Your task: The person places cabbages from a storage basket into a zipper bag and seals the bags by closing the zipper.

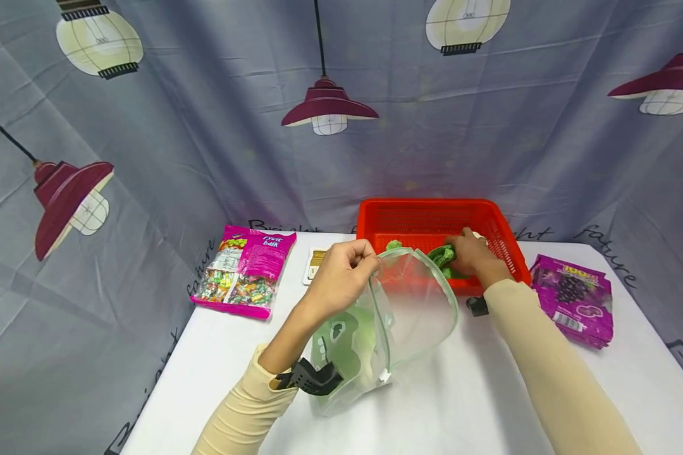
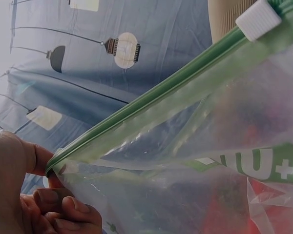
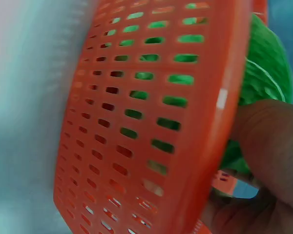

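My left hand (image 1: 344,268) pinches the green zip rim of a clear zip bag (image 1: 415,303), holding its mouth open above the white table (image 1: 461,398). The left wrist view shows my fingers (image 2: 63,209) curled on that rim of the bag (image 2: 195,161), with the white slider (image 2: 258,18) at the far end. Something green lies inside the bag (image 1: 347,344). My right hand (image 1: 473,251) reaches into the red basket (image 1: 432,215) and grips a green leafy piece (image 1: 444,256). In the right wrist view, the basket wall (image 3: 146,122) fills the frame with the green piece (image 3: 266,63) behind it.
A pink candy bag (image 1: 245,268) lies at the back left of the table. A purple grape-print pack (image 1: 575,297) lies at the right. A small card (image 1: 315,264) sits left of the basket. A lamp-print curtain (image 1: 330,114) hangs behind.
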Available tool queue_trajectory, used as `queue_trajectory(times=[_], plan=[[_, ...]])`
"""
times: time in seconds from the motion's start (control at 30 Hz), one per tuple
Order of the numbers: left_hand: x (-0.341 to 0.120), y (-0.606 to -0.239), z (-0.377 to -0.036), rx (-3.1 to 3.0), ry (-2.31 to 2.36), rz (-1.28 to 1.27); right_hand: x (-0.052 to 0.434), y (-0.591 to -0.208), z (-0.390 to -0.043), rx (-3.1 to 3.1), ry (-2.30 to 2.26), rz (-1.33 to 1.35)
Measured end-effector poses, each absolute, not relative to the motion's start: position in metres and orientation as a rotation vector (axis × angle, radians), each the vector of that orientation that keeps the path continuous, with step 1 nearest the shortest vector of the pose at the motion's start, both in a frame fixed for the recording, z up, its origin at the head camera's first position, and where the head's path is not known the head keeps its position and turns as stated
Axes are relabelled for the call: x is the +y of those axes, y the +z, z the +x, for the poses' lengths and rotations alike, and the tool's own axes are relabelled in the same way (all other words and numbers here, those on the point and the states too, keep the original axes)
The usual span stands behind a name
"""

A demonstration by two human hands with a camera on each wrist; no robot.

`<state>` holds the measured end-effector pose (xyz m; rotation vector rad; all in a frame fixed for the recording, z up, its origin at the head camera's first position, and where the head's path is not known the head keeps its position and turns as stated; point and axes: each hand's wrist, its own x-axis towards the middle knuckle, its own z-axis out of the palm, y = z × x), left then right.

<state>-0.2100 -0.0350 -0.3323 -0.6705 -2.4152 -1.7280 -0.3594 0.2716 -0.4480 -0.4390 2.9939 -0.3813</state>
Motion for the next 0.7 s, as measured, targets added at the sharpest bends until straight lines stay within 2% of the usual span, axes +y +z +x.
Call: queue_trajectory(times=[0.37, 0.7], plan=[[-0.037, -0.333, -0.210, -2.416, -1.740, -0.656, 0.291, -0.433, -0.355, 3.112, -0.916, -0.340], [-0.035, -0.335, -0.211, -2.412, -1.746, -0.637, 0.296, -0.408, -0.336, 3.071, -1.221, -0.236]])
